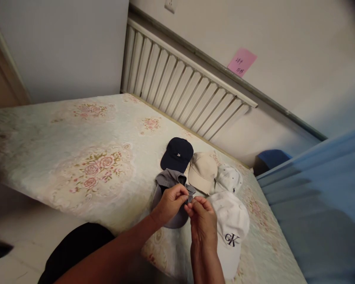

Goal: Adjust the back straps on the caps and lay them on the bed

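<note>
Brim of the gray cap lies partly behind the left hand.

A table with a pale green covering, printed with pink rose bouquets inside lacy cream borders, carries a close group of baseball caps toward one end. On it lie a navy baseball cap with small white lettering, a beige baseball cap just beside that, a white baseball cap with a small dark emblem, and, nearest the viewer, a white baseball cap with dark CK letters. A gray baseball cap is at the near side of the navy one; whether it rests fully on the covering cannot be told.
</note>
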Motion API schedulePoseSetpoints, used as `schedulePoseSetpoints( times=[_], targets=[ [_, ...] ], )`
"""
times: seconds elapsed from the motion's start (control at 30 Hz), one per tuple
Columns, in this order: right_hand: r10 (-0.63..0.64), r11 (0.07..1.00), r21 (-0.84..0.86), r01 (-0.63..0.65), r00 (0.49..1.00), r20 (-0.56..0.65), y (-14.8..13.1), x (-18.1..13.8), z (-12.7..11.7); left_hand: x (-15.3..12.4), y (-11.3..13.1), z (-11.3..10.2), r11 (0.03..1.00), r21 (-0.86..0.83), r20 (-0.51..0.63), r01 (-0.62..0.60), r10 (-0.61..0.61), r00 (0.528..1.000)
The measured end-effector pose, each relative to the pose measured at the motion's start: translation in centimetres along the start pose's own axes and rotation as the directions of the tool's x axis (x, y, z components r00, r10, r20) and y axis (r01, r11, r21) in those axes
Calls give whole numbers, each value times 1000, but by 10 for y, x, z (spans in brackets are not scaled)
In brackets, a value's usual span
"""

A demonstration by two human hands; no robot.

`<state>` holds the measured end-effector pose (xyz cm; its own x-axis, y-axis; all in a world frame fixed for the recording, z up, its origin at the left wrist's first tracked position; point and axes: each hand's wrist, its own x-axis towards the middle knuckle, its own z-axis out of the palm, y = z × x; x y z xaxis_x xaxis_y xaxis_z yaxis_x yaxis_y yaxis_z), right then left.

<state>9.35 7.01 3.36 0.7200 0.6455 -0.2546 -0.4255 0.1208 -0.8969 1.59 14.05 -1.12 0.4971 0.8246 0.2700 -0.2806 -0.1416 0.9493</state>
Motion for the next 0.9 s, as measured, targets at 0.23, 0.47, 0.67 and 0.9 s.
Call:
schedulePoseSetpoints(
  times=[0.23, 0.47, 0.67, 0.9],
  targets=[
    [-27, 999, -29, 28, 999, 33, 0, -1, 1, 1, -2, -1, 1000, -10, 5, 8, -8, 1000],
    [-7, 1000, -28, 7, 1000, 16, 0, -1, -1, 2, -2, -2, 999, 39, 19, -13, 12, 1000],
    [13, 999, -30, -12, 1000, 27, -1, 0, -3, 3, 1, -4, 997, 68, 32, -24, 22, 999],
    [20, 998, -59, -18, 999, 38, -1, 2, -5, 4, 2, -4, 999, 42, 78, -12, 9, 997]
  ],
)
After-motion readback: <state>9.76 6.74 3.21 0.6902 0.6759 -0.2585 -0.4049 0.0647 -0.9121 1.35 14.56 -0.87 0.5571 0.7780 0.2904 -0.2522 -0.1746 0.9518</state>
